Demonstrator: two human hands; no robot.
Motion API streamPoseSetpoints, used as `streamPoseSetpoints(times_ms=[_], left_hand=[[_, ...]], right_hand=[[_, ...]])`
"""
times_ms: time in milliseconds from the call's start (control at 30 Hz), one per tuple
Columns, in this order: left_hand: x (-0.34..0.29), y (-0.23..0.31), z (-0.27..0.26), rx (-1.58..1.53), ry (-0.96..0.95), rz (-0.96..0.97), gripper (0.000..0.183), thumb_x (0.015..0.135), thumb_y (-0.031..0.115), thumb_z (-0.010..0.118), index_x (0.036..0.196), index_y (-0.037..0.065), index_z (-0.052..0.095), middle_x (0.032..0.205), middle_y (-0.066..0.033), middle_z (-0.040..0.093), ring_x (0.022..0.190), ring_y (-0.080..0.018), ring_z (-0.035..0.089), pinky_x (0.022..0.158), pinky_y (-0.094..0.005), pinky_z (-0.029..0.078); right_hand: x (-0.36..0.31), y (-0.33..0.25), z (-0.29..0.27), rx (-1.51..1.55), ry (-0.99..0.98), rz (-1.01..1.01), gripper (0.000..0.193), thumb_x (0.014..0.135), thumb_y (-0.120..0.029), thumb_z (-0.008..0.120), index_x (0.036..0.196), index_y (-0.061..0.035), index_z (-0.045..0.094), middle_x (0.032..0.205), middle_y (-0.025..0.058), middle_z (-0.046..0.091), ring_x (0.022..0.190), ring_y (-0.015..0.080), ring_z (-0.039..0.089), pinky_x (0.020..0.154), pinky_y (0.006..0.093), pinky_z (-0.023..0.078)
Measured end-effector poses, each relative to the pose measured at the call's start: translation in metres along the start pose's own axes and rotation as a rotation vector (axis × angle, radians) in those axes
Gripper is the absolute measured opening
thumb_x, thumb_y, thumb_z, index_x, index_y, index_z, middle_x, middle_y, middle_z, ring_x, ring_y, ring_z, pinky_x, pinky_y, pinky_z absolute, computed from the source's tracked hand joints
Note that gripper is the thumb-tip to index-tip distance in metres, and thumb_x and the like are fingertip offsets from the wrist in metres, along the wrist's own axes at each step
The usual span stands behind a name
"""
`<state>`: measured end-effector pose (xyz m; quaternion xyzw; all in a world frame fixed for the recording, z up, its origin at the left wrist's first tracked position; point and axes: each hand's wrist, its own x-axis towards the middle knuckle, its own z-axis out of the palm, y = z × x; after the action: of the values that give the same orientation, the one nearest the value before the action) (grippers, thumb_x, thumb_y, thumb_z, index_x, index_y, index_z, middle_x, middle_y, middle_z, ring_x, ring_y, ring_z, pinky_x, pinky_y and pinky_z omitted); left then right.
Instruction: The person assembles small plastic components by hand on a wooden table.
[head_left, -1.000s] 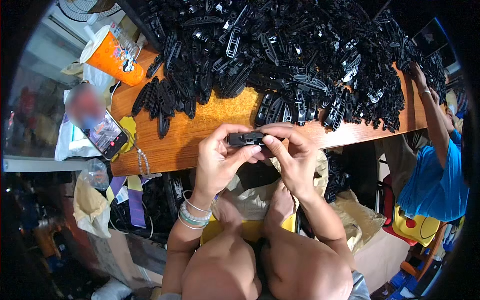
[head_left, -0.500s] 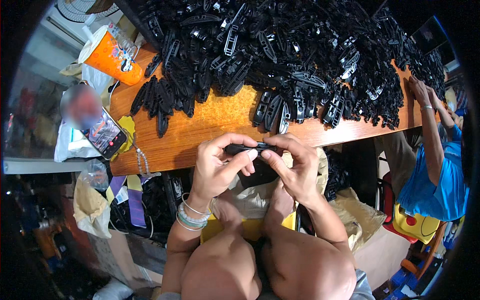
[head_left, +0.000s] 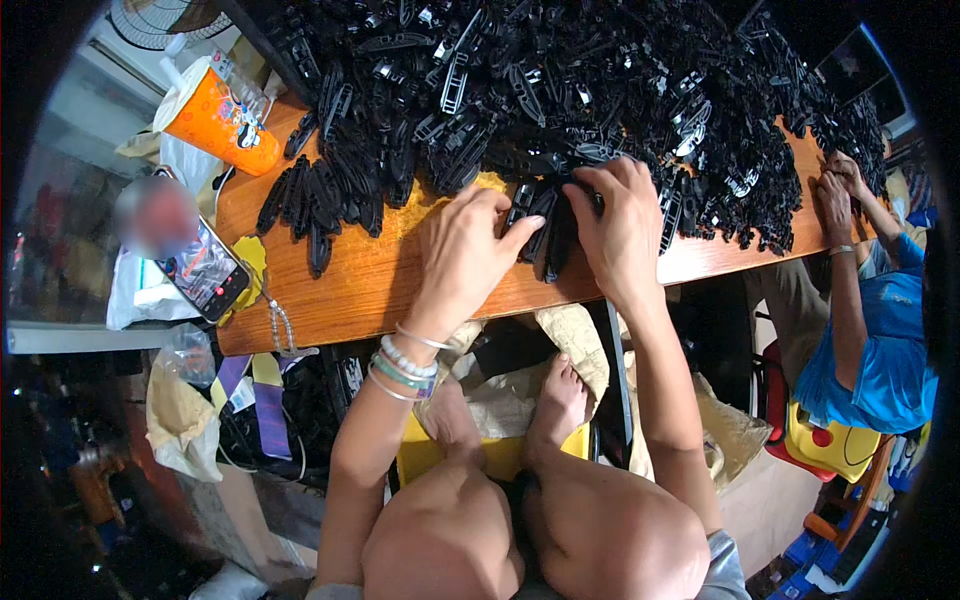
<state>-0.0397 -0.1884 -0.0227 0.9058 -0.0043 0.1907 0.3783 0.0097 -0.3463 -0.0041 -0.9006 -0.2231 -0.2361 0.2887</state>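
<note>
My left hand (head_left: 465,245) reaches over the table's near edge, its thumb and forefinger bent about a long black plastic piece (head_left: 519,207) at the front of a heap. To its right, my right hand (head_left: 622,230) curls down into the same heap, thumb close to the fingers. Whatever lies under those fingers is hidden by the hand and shadow. Between my hands a few narrow, oval-ended black pieces (head_left: 553,250) rest on the wood. The heap of black plastic pieces (head_left: 450,95) covers the back of the wooden table (head_left: 300,300).
At left stand an orange cup (head_left: 225,125) with a straw and a phone (head_left: 212,275) beside a beaded strap (head_left: 280,325). Brown paper sacking (head_left: 580,345) lies below the table edge. On the right, a person in blue (head_left: 875,320) has both hands at the heap.
Both my hands have moved from in front of the table edge, where they held a small black piece together, forward and apart onto the heap. The person at right has brought their hands together.
</note>
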Motion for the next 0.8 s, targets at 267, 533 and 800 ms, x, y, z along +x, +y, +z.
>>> streamPoseSetpoints(times_ms=[267, 533, 800], left_hand=[[-0.010, 0.005, -0.010, 0.112, 0.001, -0.103, 0.022, 0.078, 0.020, 0.069, 0.075, 0.000, 0.059, 0.075, -0.0132, 0.061, 0.067, -0.0328, 0.060, 0.061, -0.0416, 0.047], [-0.026, -0.008, -0.016, -0.478, 0.153, -0.323, 0.011, 0.089, 0.005, 0.061, 0.093, -0.003, 0.054, 0.073, -0.0053, 0.061, 0.064, -0.0089, 0.059, 0.055, -0.0209, 0.046], [-0.035, -0.010, -0.041, -0.990, 0.167, -0.514, 0.019, 0.086, 0.004, 0.063, 0.103, -0.003, 0.059, 0.084, -0.0060, 0.062, 0.065, -0.0084, 0.057, 0.054, -0.0203, 0.047]], right_hand=[[-0.007, -0.003, 0.012, -0.230, -0.087, -0.037, 0.010, 0.074, -0.010, 0.067, 0.080, -0.0022, 0.067, 0.088, 0.0079, 0.057, 0.088, 0.0268, 0.050, 0.075, 0.0376, 0.039], [-0.001, -0.012, 0.021, -0.214, -0.110, -0.050, 0.012, 0.075, -0.012, 0.067, 0.083, -0.0035, 0.068, 0.094, 0.0070, 0.056, 0.093, 0.0254, 0.048, 0.078, 0.0376, 0.036], [-0.003, -0.002, 0.020, -0.092, 0.108, -0.112, 0.014, 0.078, -0.003, 0.064, 0.092, -0.0026, 0.058, 0.088, 0.0078, 0.058, 0.083, 0.0267, 0.053, 0.075, 0.0369, 0.039]])
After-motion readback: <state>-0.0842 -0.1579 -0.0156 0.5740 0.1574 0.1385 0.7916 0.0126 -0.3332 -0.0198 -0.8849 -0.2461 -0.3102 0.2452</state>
